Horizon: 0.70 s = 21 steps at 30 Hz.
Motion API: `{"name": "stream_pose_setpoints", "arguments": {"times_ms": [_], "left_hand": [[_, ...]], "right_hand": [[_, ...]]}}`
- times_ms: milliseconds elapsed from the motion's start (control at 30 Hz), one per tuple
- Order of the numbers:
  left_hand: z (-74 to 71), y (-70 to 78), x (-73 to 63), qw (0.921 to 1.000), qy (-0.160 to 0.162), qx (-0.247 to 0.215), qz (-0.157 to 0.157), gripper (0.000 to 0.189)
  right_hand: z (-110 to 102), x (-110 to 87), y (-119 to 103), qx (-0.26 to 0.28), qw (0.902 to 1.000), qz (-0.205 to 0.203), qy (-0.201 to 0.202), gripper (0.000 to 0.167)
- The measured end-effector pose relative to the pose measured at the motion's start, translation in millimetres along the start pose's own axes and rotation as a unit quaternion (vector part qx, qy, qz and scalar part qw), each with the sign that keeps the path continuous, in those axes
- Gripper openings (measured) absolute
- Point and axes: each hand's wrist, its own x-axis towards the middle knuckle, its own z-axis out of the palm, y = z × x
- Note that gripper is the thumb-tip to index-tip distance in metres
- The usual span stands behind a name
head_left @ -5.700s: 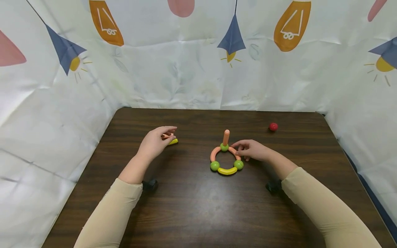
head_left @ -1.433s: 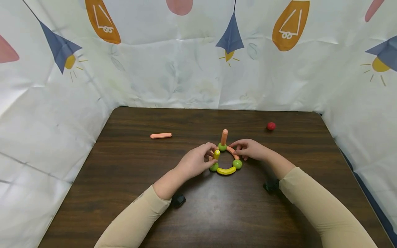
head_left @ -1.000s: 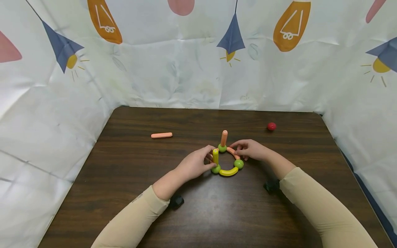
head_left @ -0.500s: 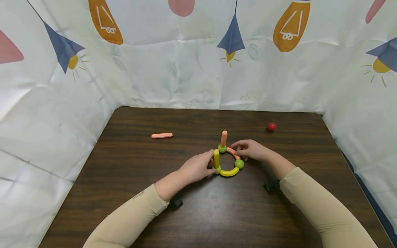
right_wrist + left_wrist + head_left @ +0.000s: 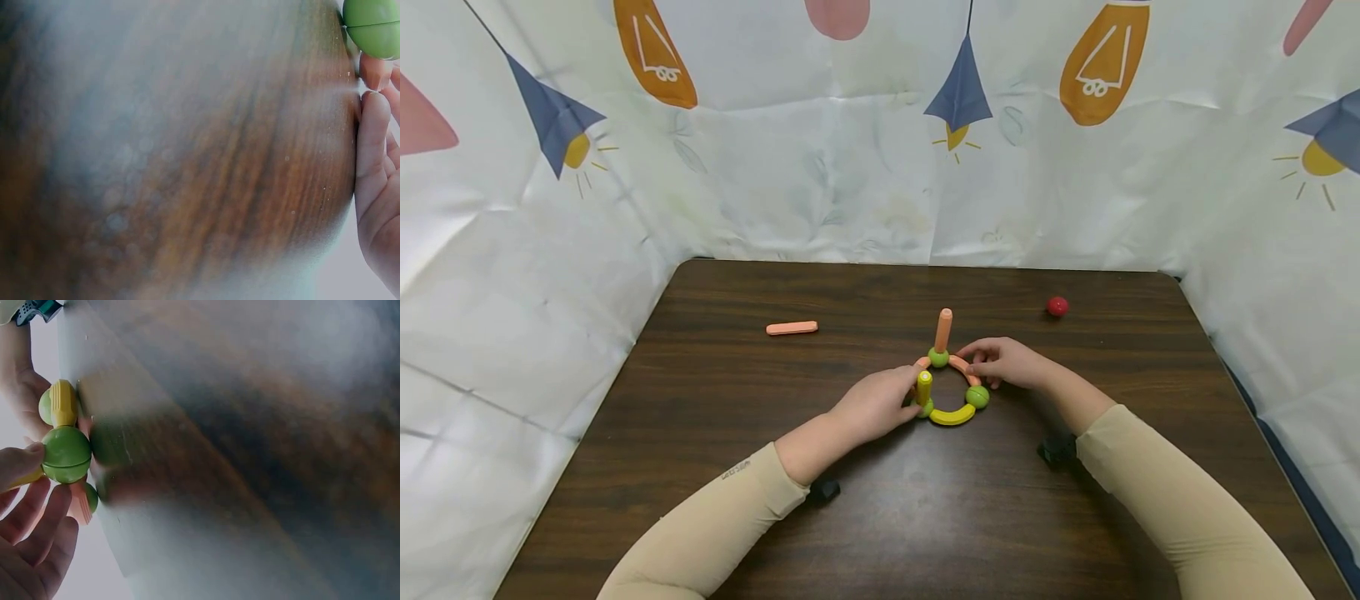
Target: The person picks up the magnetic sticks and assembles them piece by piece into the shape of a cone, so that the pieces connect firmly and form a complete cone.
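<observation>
A ring of green balls and curved toy-building rods lies mid-table in the head view. Its front piece is a yellow curved rod (image 5: 952, 416). An upright orange rod (image 5: 943, 331) stands on the back green ball (image 5: 938, 358). At the left green ball (image 5: 67, 454), my left hand (image 5: 874, 405) pinches with thumb and fingertips, and a straight yellow rod (image 5: 924, 388) stands up from that ball. My right hand (image 5: 1009, 363) holds the right-hand orange curved rod (image 5: 964, 369) behind the right green ball (image 5: 977, 397). My left fingers partly hide the left orange curved rod.
A loose orange rod (image 5: 792, 328) lies at the back left of the dark wooden table (image 5: 880, 517). Near the back right edge rests a red ball (image 5: 1057, 307). Patterned white cloth (image 5: 775, 183) hangs behind and along the sides.
From the back left, my left hand has brought the yellow rod to the ring, where it now stands on the left ball. The orange rod stayed behind. My right hand has hardly moved.
</observation>
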Motion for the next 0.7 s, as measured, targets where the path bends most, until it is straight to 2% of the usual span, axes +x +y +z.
{"name": "stream_pose_setpoints", "arguments": {"times_ms": [133, 333, 567, 700], "left_hand": [[-1.1, 0.3, -1.0, 0.9999, -0.008, -0.006, -0.007, 0.036], [-1.6, -0.7, -2.5, 0.9994, -0.009, -0.024, -0.024, 0.034], [-0.8, -4.5, -1.5, 0.9963, -0.015, -0.064, -0.055, 0.020], [-2.0, -7.1, -1.8, 0.9957, -0.016, -0.070, -0.058, 0.019]], "right_hand": [[0.0, -1.8, -1.6, -0.005, 1.0000, 0.002, 0.002, 0.037], [0.8, -2.8, -1.1, -0.009, 0.9999, -0.006, 0.005, 0.036], [6.5, -6.1, -2.3, -0.017, 0.9997, 0.007, 0.016, 0.035], [10.0, -8.9, -5.3, -0.032, 0.9992, 0.011, 0.023, 0.035]]}}
